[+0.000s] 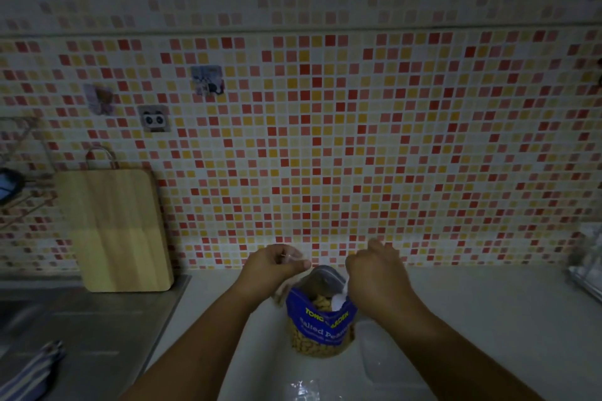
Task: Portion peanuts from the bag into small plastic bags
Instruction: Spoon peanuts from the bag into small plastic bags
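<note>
My right hand (374,273) grips a white spoon (339,299) dipped into the open peanut bag (321,332), which stands between my arms. My left hand (275,265) pinches a small clear bag (298,258) just beside its rim. I should lift a level scoop and keep that bag's mouth close. In the dim light I cannot tell whether that mouth is open.

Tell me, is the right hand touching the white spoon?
Touching. The head view shows the right hand gripping the white spoon by its handle.
</note>
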Motion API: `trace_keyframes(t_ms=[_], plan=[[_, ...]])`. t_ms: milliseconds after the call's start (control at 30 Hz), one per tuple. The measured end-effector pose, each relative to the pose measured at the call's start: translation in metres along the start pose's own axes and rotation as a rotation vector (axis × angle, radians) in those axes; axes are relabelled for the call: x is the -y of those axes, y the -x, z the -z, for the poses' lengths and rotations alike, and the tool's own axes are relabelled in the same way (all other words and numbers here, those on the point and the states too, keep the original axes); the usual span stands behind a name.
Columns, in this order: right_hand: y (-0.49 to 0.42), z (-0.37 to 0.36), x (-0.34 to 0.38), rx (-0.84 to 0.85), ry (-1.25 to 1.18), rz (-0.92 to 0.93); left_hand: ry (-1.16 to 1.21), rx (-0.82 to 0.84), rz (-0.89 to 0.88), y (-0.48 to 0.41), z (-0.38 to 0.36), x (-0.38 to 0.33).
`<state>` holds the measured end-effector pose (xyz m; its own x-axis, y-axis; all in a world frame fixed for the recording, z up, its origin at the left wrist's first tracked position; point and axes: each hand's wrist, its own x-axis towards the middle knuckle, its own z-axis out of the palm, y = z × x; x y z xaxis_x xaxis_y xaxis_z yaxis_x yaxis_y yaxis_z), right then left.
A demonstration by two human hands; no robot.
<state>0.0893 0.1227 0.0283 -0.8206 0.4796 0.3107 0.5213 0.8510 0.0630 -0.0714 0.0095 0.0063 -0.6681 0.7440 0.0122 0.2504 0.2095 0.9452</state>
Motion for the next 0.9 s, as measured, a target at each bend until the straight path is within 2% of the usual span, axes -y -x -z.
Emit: trace_keyframes(t_ms=[100,167,333,533,733,833,900], plan=[[0.005,-0.018,0.015,0.119,0.015,-0.026,-0.105,0.056,0.033,0.0,0.0,0.01],[0.005,-0.03,0.023,0.216,-0.059,-0.118,-0.108,0.069,0.062,0.001,-0.001,0.015],[-0.001,-0.049,0.032,0.228,-0.286,-0.357,-0.077,0.073,0.072,0.002,-0.005,0.015],[-0.015,-0.052,0.027,0.464,-0.417,-0.536,-0.093,0.086,0.078,0.001,-0.009,0.015],[0.0,-0.055,0.005,0.319,-0.475,-0.599,-0.085,0.106,0.08,0.002,-0.005,0.013],[0.009,-0.052,-0.006,0.191,-0.641,-0.686,-0.048,0.087,0.06,0.002,-0.001,0.01],[0.01,-0.047,-0.011,0.208,-0.653,-0.682,-0.037,0.047,0.046,0.002,0.002,0.009]])
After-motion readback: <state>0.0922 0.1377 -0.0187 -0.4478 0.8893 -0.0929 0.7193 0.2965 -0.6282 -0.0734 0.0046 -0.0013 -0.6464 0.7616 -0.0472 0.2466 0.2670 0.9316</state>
